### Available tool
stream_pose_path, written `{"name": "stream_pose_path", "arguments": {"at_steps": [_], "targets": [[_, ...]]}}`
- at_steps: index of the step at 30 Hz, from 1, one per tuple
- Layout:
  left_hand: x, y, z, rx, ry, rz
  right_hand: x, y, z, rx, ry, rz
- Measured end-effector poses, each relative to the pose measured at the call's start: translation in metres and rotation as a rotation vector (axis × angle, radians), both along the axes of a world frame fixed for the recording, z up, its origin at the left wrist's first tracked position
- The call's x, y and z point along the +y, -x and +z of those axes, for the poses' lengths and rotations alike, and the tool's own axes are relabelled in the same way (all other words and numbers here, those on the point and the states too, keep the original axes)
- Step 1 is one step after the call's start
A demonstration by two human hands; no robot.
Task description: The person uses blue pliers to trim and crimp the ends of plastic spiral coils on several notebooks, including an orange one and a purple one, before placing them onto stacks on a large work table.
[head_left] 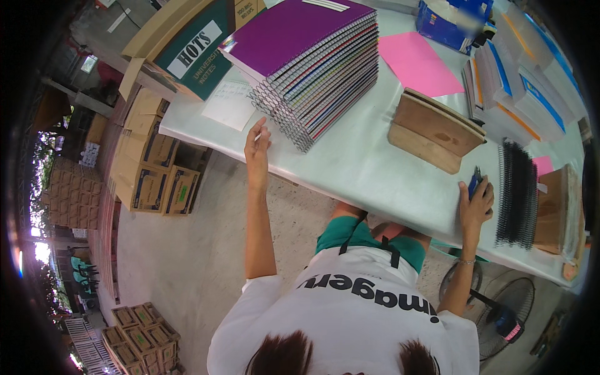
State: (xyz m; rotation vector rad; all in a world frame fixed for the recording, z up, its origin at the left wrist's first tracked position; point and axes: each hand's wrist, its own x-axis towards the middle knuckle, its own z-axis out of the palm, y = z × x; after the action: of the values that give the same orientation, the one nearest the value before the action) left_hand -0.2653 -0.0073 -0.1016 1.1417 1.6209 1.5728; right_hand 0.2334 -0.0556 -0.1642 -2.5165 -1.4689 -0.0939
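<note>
A tall stack of spiral-bound notebooks [334,75] with a purple top cover stands on the white-covered table [350,165]. Beside its lower left corner, near the wire coils, my left hand [257,142] is raised with its fingers loosely bent and apart, holding nothing. At the table's right, my right hand [478,203] is closed round a pair of pliers [474,180] with blue handles, their jaws pointing away from me. A row of black spiral coils [517,194] lies just right of that hand. The wooden L-shaped stand [431,134] sits farther in, between the notebooks and the pliers.
Behind the stack is a green-fronted carton [194,56], with a paper sheet [230,105] beside it. Pink sheet [422,62], blue box [447,25] and bundled notebooks [519,87] lie at the back right. Cartons [153,150] stand left on the floor; a fan [509,319] is below right.
</note>
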Motion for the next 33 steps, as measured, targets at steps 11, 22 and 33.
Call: {"name": "stream_pose_path", "arguments": {"at_steps": [11,22,33], "targets": [[-0.027,-0.018,0.069,-0.009,-0.221,0.144,-0.014,0.003,0.058,0.848,-0.476,0.127],[-0.035,-0.036,0.084,-0.117,-0.338,0.136,0.055,0.140,0.174,1.470,0.055,0.710],[-0.019,-0.063,0.110,-0.010,-0.407,0.151,0.077,0.229,0.215,0.239,-0.425,1.034]]}}
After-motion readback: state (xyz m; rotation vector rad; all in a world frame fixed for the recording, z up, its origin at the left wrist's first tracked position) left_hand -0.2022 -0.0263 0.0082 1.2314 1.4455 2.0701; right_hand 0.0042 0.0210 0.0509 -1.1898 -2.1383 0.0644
